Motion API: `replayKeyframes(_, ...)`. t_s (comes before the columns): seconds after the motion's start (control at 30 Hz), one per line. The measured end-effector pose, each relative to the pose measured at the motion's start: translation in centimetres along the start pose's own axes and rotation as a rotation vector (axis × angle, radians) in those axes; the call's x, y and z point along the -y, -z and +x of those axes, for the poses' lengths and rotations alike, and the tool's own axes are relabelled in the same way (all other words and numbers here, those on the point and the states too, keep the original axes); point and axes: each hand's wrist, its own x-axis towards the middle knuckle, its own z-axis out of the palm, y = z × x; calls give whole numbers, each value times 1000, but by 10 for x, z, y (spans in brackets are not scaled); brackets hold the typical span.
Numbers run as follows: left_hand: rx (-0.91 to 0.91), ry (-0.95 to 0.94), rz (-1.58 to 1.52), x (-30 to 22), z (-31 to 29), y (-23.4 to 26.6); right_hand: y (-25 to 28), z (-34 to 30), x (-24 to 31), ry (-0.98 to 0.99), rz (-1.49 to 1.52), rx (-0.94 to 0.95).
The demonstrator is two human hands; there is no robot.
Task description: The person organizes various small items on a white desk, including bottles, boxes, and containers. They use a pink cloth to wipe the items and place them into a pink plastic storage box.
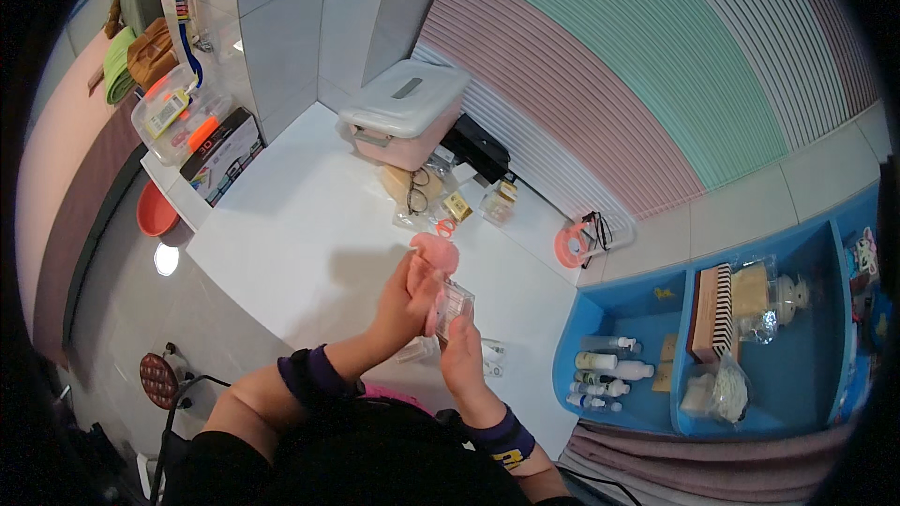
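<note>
Above the white table (pixel 292 215), my left hand (pixel 398 298) is closed round a fluffy pink cloth (pixel 435 253), part of which sticks up past the fingers. A small clear plastic box (pixel 456 305) is gripped by my right hand (pixel 461 356), its fingers partly hidden behind it. Cloth and box touch between the two hands. What the box contains is too small to make out. Below the hands, a clear container (pixel 416 349) and a small printed packet (pixel 493 357) lie on the table, partly covered by my arms.
Beyond my hands are a lidded storage box (pixel 403 112), eyeglasses (pixel 418 191), orange-handled scissors (pixel 444 227), a small gold box (pixel 457 206), a clear jar (pixel 499 202) and a black case (pixel 480 146). A blue shelf unit (pixel 600 307) with several bottles (pixel 600 361) stands at the right.
</note>
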Motion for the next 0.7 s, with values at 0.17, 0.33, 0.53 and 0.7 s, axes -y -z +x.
replayKeyframes(0.17,66,241,-208,-13,5,0,13,1,1,-92,139,-112)
replayKeyframes(0.33,239,419,-281,-25,-8,1,25,16,-7,243,-95,-268)
replayKeyframes(0.53,260,266,-122,-10,-2,3,24,21,-12,155,-104,-320)
replayKeyframes(0.7,280,453,-84,-2,6,20,26,33,-30,78,-105,-252)
